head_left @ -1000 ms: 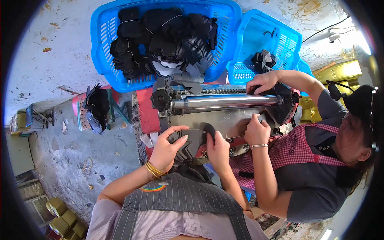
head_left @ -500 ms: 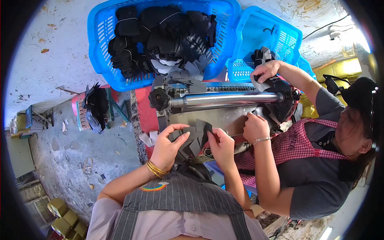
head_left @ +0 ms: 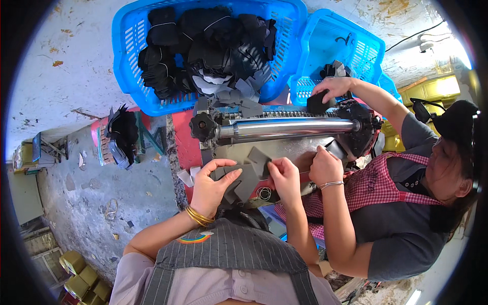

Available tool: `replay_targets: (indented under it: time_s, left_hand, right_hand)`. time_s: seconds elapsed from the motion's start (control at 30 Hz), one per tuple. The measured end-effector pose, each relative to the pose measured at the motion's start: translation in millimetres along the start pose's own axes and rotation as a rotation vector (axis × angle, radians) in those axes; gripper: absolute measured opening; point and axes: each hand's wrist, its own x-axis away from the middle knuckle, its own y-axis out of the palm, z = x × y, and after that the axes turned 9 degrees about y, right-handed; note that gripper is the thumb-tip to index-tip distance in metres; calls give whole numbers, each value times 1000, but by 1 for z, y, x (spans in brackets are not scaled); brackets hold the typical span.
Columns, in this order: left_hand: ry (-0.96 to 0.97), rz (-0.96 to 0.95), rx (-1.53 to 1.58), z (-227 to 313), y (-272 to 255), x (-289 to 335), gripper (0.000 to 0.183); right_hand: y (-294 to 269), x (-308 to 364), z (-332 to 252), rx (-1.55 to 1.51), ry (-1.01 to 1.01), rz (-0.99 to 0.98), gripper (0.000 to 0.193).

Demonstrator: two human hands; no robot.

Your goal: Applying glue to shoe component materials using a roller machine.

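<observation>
Metal plate (head_left: 297, 147), grey pieces (head_left: 247, 182) (angular)

From here I can read no words or numbers; dark lettering (head_left: 378, 187) marks the red checked apron (head_left: 363, 178), too blurred for me.

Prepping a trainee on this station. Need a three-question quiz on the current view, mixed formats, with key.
1. Multiple choice: at which end of the shiny metal roller, as seen, is the black knob?
A) Left
B) Right
C) Neither; mid-length

2. True or false: the wearer's left hand is empty.

3. Short answer: what is the wearer's right hand pinching?

Key:
1. A.
2. False; it holds a few flat grey pieces between thumb and fingers.
3. A dark grey piece, next to those in the left hand.
</observation>
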Motion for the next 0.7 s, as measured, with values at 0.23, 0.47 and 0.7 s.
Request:
replay_targets:
  time_s: [0.23,0.47,0.7]
  left_hand:
    - [-162,2,75,5,1,0,21]
    - [-191,-72,166,16,4,4,23]
    - [-122,-73,87,4,3,1,15]
  right_hand:
    - [5,0,-32,-263,131,-187,12]
    - [7,-18,-9,-121,164,50,16]
    - [11,14,-16,-110,-52,-138,15]
